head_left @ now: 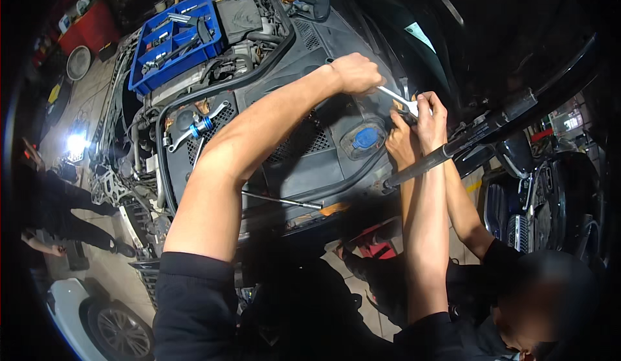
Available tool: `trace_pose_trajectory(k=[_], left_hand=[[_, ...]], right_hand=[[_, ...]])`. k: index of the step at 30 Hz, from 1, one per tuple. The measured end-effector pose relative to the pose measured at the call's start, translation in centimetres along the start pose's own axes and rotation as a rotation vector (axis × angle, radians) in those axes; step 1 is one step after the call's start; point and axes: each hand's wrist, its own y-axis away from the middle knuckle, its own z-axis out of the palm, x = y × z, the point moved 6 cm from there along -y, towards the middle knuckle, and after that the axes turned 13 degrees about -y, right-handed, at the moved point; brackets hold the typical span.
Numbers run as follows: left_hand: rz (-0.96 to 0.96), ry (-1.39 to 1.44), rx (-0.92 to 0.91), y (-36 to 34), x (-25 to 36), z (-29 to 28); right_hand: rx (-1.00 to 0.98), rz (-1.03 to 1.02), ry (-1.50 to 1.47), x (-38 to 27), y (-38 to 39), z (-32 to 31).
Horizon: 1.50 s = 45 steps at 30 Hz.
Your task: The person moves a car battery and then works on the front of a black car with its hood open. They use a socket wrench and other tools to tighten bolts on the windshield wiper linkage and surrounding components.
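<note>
My left hand (358,74) is closed around one end of a shiny steel wrench (392,94), near the base of the windshield of a car with its hood raised. At the wrench's other end, my right hand (432,121) has its fingers closed about the tool's head. What the wrench sits on is hidden by the fingers. Just left of my right hand, a co-worker's hand (402,140) reaches to the same spot, its grip partly hidden. A blue reservoir cap (366,138) lies below my left hand on the black cowl cover (339,151).
A black hood strut (466,142) crosses over my right forearm. On the engine bay rest a blue divided tool tray (217,49), a tool with a blue ring (202,127) and a long metal bar (284,201). The co-worker crouches at lower right; a bright lamp (76,146) shines at left.
</note>
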Motion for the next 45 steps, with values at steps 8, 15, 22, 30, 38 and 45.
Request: trace_pose_trajectory(k=[8,15,22,30,38,45], left_hand=[[-0.459,0.365,-0.094,4.9,8.7,-1.2],[-0.463,0.561,0.063,6.0,12.4,-0.6],[-0.093,0.076,0.096,1.5,2.2,1.2],[-0.276,0.145,0.048,2.5,4.4,0.4],[-0.527,0.799,-0.228,4.6,14.8,-1.1],[-0.129,-0.009,0.076,1.1,3.4,0.6]], right_hand=[[-0.04,0.022,-0.141,1.7,0.0,-0.8],[-0.072,0.098,-0.403,1.0,0.2,0.1],[-0.064,-0.03,-0.065,0.4,0.5,0.0],[-0.063,0.028,-0.016,1.0,0.1,-0.4],[-0.111,0.06,-0.505,1.4,0.3,0.1],[-0.035,-0.006,-0.183,0.3,0.8,-0.1]])
